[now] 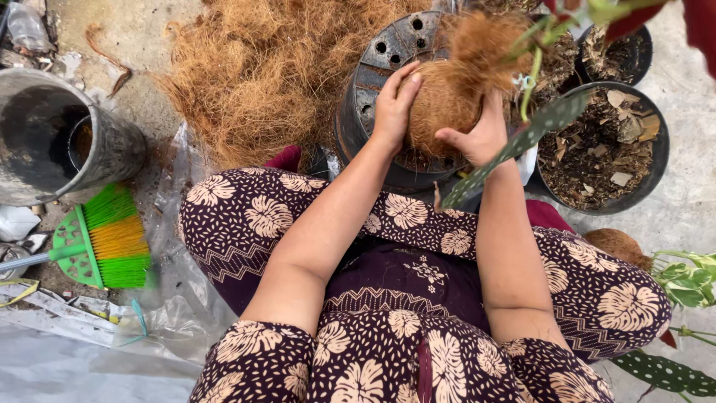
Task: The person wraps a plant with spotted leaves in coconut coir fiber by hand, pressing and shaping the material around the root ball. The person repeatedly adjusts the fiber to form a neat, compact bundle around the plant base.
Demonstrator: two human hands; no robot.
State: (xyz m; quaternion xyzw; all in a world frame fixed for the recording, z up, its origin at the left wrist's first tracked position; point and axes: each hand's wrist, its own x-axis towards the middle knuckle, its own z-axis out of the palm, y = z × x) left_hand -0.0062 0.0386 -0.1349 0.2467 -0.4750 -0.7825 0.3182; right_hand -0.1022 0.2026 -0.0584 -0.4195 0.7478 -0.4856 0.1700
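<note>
Both the left hand (394, 104) and the right hand (481, 134) grip a round, fibrous coconut husk (441, 104) over an upturned black pot (373, 82); loose coir (261, 67) crowds the left edge.

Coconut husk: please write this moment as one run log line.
left hand: grips coconut husk | right hand: grips husk | under: upturned black pot

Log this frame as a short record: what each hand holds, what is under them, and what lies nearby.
left hand: grips the coconut from the left
right hand: grips the same coconut from the right
under hands: upturned black pot
behind: heap of brown fibre
right: pot of soil
left: green and yellow broom, grey bucket
</note>
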